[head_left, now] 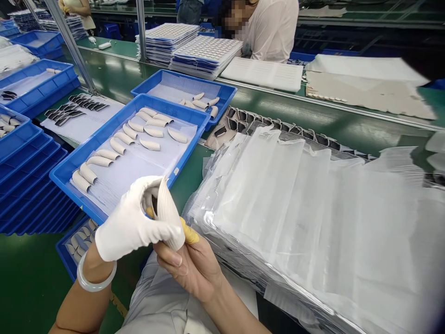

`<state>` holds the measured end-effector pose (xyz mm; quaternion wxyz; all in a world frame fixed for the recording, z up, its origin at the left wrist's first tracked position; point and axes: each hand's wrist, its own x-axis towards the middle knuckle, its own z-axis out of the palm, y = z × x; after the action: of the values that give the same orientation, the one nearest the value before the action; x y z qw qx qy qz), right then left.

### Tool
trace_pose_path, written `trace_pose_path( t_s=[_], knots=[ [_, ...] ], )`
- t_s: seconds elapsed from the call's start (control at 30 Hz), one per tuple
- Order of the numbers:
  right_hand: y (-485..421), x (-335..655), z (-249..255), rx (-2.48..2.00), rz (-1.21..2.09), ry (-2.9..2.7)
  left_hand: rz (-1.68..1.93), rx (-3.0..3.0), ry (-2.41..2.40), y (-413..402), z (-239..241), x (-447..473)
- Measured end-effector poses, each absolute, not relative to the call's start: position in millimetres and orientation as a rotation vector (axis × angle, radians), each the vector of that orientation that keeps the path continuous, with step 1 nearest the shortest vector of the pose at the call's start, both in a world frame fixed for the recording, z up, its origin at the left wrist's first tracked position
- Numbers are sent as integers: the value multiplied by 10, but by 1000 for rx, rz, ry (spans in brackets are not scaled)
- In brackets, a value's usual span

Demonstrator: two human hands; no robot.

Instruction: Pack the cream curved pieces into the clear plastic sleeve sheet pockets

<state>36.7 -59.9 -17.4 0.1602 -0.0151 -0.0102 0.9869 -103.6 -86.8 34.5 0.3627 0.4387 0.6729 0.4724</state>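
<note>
My left hand [134,222], in a white glove with a pale bangle on the wrist, is closed around a curved, ribbed white piece [169,211]. My right hand [189,264] is bare, with a yellow finger cot on one finger, and pinches the same piece from below. Both hands hold it just above the near corner of a blue tray [64,174]. That tray carries several similar curved white pieces [100,161] laid in rows on a clear sheet.
A thick stack of clear plastic bags [306,218] lies to the right. More blue trays [21,185] are stacked at left, another tray [222,93] behind. Dark curved parts [74,109] lie on a sheet. A person in a light shirt [274,28] stands beyond the conveyor.
</note>
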Motion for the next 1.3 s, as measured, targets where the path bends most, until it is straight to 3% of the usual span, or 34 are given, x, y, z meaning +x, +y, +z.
trace_pose_path(
  t_s=[0.1, 0.3, 0.6, 0.97, 1.3],
  knots=[
    [-601, 353, -167, -74, 2816, -61, 1136, 1083, 1862, -850, 394, -1020],
    [-647, 352, -124, -149, 2837, 147, 1403, 942, 1891, -709, 354, -1012],
    [-663, 340, -58, -139, 2813, 344, 1407, 905, 1923, -661, 341, -1005],
    [-647, 426, -35, -607, 2441, -499, 1415, 890, 1598, -723, 260, -1151],
    [-589, 518, -4, -857, 2208, -932, 1437, 1068, 1713, -707, 326, -1055]
  ],
)
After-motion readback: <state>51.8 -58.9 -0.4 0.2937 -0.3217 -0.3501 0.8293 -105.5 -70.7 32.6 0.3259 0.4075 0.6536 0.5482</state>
